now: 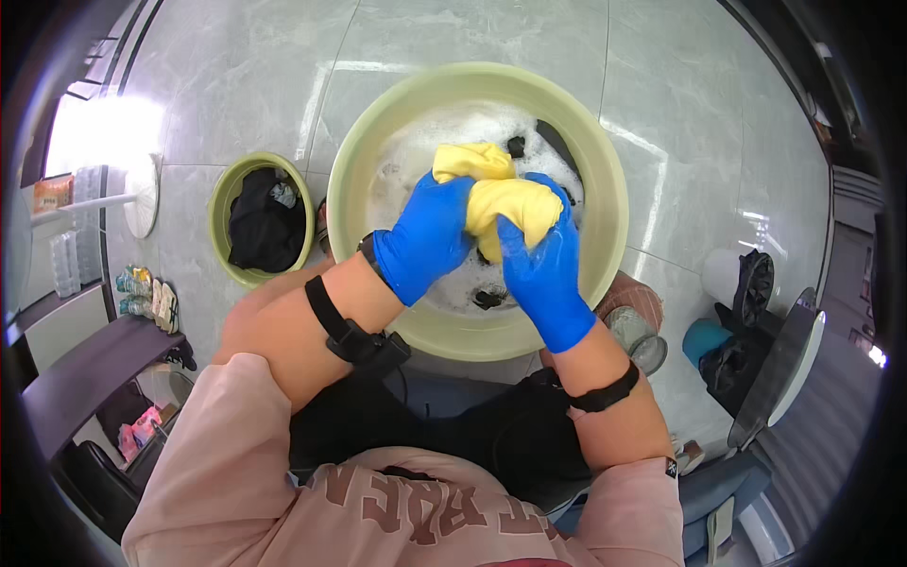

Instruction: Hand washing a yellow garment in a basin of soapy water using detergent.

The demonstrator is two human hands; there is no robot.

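In the head view, the left hand (pixel 427 231), in a blue glove, is curled around one end of a bunched yellow cloth (pixel 515 208), and the right hand (pixel 548 269), gloved alike, grips the other end, its thumb in front. The cloth is gathered into thick folds between them, held over the large pale-green tub (pixel 616 208), where white suds (pixel 482 123) spread across the water. The work in hand looks like washing by hand, and this piece seems partway through: it is gripped tight above the suds, not set aside, though whether it is already rinsed cannot be told. More appears to be left in the tub, since a dark piece (pixel 557 146) shows along the far right inner wall and a small black lump (pixel 488 299) pokes through the suds nearer the person. Left of the tub, a smaller green basin (pixel 219 222) holds dark clothes (pixel 269 231); whether these are washed or waiting is unclear.
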